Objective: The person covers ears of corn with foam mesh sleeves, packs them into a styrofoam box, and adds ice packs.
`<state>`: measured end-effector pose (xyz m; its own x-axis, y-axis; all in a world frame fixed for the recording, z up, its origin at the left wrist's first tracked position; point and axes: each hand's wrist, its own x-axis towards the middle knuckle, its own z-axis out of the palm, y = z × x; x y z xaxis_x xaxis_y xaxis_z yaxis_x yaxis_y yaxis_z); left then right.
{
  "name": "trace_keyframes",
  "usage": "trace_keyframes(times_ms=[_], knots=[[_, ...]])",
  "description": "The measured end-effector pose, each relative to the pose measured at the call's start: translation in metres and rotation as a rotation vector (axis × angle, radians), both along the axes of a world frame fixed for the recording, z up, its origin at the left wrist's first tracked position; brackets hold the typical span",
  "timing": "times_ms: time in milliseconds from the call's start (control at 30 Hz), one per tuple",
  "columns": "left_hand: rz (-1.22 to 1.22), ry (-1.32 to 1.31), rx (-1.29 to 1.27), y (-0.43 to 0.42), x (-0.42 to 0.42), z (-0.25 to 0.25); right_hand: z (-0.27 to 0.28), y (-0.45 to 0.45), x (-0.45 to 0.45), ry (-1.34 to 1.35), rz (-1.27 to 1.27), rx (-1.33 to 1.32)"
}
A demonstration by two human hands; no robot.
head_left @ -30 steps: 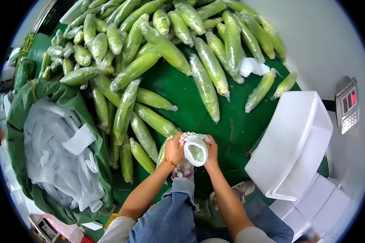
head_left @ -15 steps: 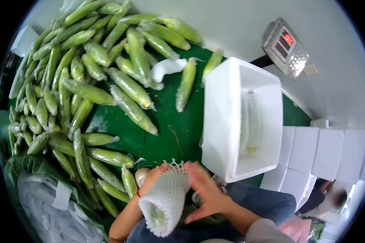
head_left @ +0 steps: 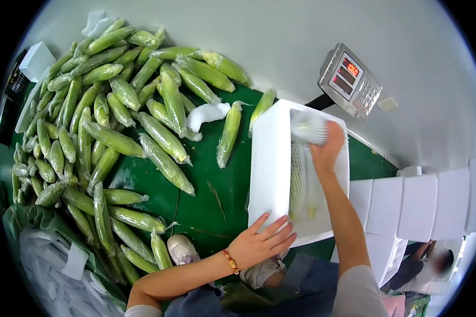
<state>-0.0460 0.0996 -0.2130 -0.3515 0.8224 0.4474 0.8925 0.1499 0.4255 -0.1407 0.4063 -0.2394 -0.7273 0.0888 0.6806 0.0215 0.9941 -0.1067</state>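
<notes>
A white foam box (head_left: 269, 164) stands before me with netted ears of corn (head_left: 297, 185) lying inside. My right hand (head_left: 329, 147) reaches into its far end, fingers wrapped round another ear of corn in a white foam net (head_left: 307, 128). That ear is blurred by motion. My left hand (head_left: 267, 240) lies at the near left corner of the box with its fingers spread, holding nothing. Left of the box, a single plastic-wrapped ear of corn (head_left: 229, 134) lies on the green surface.
A big heap of plastic-wrapped corn (head_left: 116, 138) covers the left side. A digital scale display (head_left: 349, 79) stands behind the box. White foam boxes (head_left: 412, 203) are lined up at right, with another person (head_left: 420, 267) beyond. A green-edged bag of white foam nets (head_left: 53, 274) sits at lower left.
The netted corn has gone from my lap into the box in my right hand. My left hand has let go of it and moved to the box. The view has shifted slightly.
</notes>
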Motion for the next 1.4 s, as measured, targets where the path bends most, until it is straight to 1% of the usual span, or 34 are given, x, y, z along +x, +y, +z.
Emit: trace_keyframes(times_ms=[67, 167, 200, 233, 267, 333, 367, 400, 467, 533, 567, 633, 667, 700, 733, 767, 800, 833, 867, 900, 933, 967, 1000, 1067, 1100, 1133, 1167, 1200, 1233, 1267, 1300, 1333, 1400], knots=[[0.001, -0.003, -0.005, 0.002, -0.001, -0.006, -0.038, -0.011, -0.014, -0.097, -0.063, -0.159], [-0.011, -0.070, 0.018, 0.002, 0.000, -0.008, -0.056, -0.015, -0.017, -0.250, -0.055, -0.066], [-0.015, -0.097, 0.031, 0.003, -0.001, -0.009, -0.050, -0.009, -0.016, -0.352, -0.027, -0.035], [-0.012, -0.084, 0.038, 0.004, 0.000, -0.011, -0.048, 0.002, -0.017, -0.368, 0.057, 0.096], [-0.008, -0.104, 0.081, 0.004, 0.004, -0.016, -0.046, 0.007, -0.019, -0.466, 0.073, -0.002], [-0.009, -0.102, 0.140, 0.001, 0.002, -0.022, -0.031, -0.019, -0.026, -0.376, 0.085, -0.218], [-0.038, -0.133, 0.168, -0.001, 0.002, -0.025, -0.039, -0.010, -0.026, -0.435, 0.086, -0.347], [0.000, -0.076, 0.239, -0.004, 0.000, -0.031, -0.036, -0.012, -0.027, -0.451, 0.098, -0.295], [0.031, -0.146, 0.308, -0.021, -0.003, -0.031, -0.027, -0.019, -0.026, -0.576, 0.139, -0.453], [0.131, -0.242, 0.307, -0.053, -0.007, -0.038, -0.031, 0.005, -0.014, -0.615, 0.291, 0.025], [0.183, -0.294, 0.301, -0.076, -0.008, -0.041, -0.027, -0.001, 0.000, -0.604, 0.262, -0.234], [0.523, -0.379, 0.273, -0.151, -0.006, -0.073, 0.013, -0.013, 0.025, -0.592, 0.188, -0.751], [0.692, -0.471, 0.215, -0.190, 0.002, -0.080, 0.039, -0.030, 0.038, -0.547, 0.064, -0.522], [0.893, -0.364, 0.127, -0.233, 0.015, -0.088, 0.063, -0.080, 0.054, -0.415, 0.053, -0.715], [1.106, -0.339, 0.027, -0.273, 0.030, -0.097, 0.069, -0.088, 0.072, -0.344, 0.106, -0.651], [1.262, -0.177, -0.131, -0.311, 0.037, -0.080, 0.064, -0.085, 0.097, -0.346, 0.103, -0.560], [1.431, 0.039, -0.308, -0.344, 0.045, -0.076, 0.060, -0.098, 0.123, -0.400, 0.192, -0.553], [1.553, 0.159, -0.536, -0.374, 0.046, -0.063, 0.059, -0.122, 0.147, -0.448, 0.273, -0.538], [1.689, 0.272, -0.805, -0.401, 0.049, -0.057, 0.055, -0.150, 0.155, -0.546, 0.568, -0.296], [1.747, 0.232, -0.894, -0.431, 0.048, -0.050, 0.053, -0.203, 0.143, -0.560, 0.905, -0.443], [1.758, 0.152, -1.012, -0.459, 0.048, -0.052, 0.055, -0.236, 0.141, -0.710, 0.937, -0.383], [1.725, -0.165, -1.054, -0.483, 0.051, -0.060, 0.055, -0.265, 0.133, -0.762, 1.037, -0.440], [1.655, -0.307, -1.006, -0.486, 0.042, -0.056, 0.049, -0.284, 0.123, -0.811, 1.138, -0.498], [1.505, -0.066, -0.544, -0.436, 0.015, -0.028, 0.015, -0.297, 0.121, -0.776, 1.086, -0.551], [1.543, -0.163, -0.195, -0.396, 0.006, -0.010, 0.010, -0.310, 0.110, -0.774, 0.990, -0.691], [1.573, -0.358, 0.306, -0.359, 0.001, -0.009, 0.007, -0.326, 0.092, -0.762, 0.893, -0.822], [1.395, -0.533, 0.756, -0.314, -0.012, 0.004, 0.010, -0.340, 0.077, -0.855, 0.852, -1.186], [1.293, -0.566, 0.742, -0.286, -0.018, -0.005, 0.012, -0.351, 0.064, -0.930, 0.787, -1.551], [1.191, -0.601, 0.729, -0.258, -0.026, -0.011, 0.009, -0.356, 0.051, -1.047, 0.816, -1.672], [1.024, -0.806, 0.603, -0.239, -0.032, -0.008, 0.006, -0.360, 0.039, -1.169, 0.845, -1.793], [0.825, -1.060, 0.524, -0.227, -0.030, -0.025, 0.007, -0.367, 0.031, -1.164, 0.798, -1.658], [0.793, -1.129, 0.549, -0.217, -0.029, -0.036, 0.007, -0.374, 0.024, -1.162, 0.746, -1.525], [0.871, -0.915, 0.365, -0.215, -0.025, -0.051, -0.004, -0.360, 0.021, -1.436, 0.563, -1.694]])
